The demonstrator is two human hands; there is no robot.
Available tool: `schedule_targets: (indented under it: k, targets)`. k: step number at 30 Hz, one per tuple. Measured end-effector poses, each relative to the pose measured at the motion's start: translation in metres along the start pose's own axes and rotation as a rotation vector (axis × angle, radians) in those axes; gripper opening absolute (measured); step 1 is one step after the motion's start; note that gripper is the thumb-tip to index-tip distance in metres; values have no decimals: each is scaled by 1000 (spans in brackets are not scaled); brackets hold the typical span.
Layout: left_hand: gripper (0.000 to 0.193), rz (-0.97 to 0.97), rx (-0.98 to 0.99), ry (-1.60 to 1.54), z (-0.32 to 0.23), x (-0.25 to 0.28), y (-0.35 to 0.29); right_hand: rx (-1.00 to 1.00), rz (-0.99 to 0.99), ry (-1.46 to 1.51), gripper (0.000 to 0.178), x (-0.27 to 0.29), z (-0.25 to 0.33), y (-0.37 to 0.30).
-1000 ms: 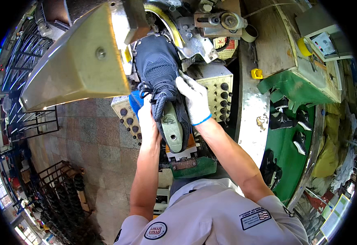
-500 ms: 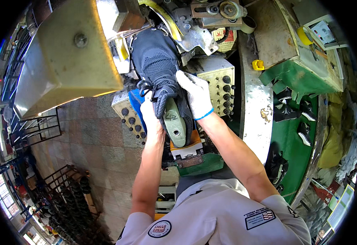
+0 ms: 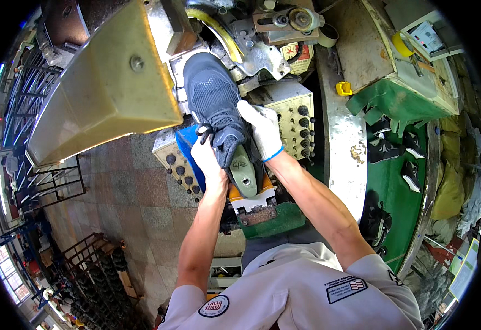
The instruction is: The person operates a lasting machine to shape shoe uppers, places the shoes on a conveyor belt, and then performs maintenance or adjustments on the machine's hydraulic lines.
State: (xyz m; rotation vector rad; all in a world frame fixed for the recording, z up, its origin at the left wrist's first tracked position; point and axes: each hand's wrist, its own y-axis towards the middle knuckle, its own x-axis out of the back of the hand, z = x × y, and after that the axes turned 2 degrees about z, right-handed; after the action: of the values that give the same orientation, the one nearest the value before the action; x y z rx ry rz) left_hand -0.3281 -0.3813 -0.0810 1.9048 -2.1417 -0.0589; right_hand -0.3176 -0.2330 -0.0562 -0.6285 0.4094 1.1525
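Lace-up mesh sneaker [image 3: 216,102]: clamped in fingers of left hand [image 3: 206,158] and right hand [image 3: 262,127]
Toe [image 3: 199,66]: might be skewed by uneven grip

A dark laced mesh shoe [image 3: 218,113] points toe-away, green last [image 3: 242,171] inside.

Dark blue-grey, mesh-patterned on shoe [image 3: 210,85]; grey-green on last [image 3: 244,171]; white with blue edge on glove [image 3: 262,130]; checkered grey and reddish-brown on floor [image 3: 122,201]; cream with orange edge on cover [image 3: 100,96].
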Motion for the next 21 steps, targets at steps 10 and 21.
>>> schedule_targets:
  k: [10,21]
  targets:
    - [40,-186,331,-80,7,15,-46,2,-165,-205,50,49,3,-27]
    - [77,-277,809,146,154,4,-212,-90,-321,-361,55,164,66,-160]
